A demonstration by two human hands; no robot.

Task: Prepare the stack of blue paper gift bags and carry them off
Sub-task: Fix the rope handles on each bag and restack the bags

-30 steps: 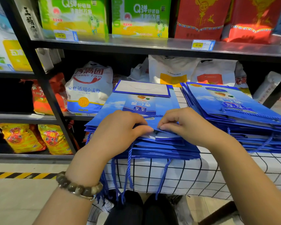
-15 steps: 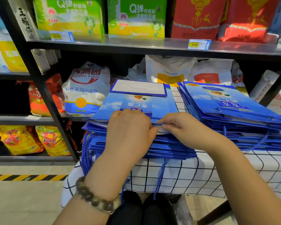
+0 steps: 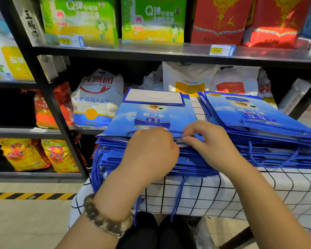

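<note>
One stack of bags [image 3: 151,114] lies unlifted on the bench [image 3: 258,191] — carrying remains. Left hand [image 3: 151,151] grips its edge; right hand [image 3: 210,142] pinches a cord [image 3: 176,132].

White flour sack [image 3: 97,101] on shelf [image 3: 25,131]; green boxes [image 3: 79,18] above.

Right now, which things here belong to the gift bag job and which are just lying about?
Job: near stack of blue gift bags, held at its edge by the left hand and right hand; its blue rope handles; perhaps the second blue bag stack beside it.
Lying about: white flour sack; green boxes; red boxes; price tag; yellow food bags.
</note>
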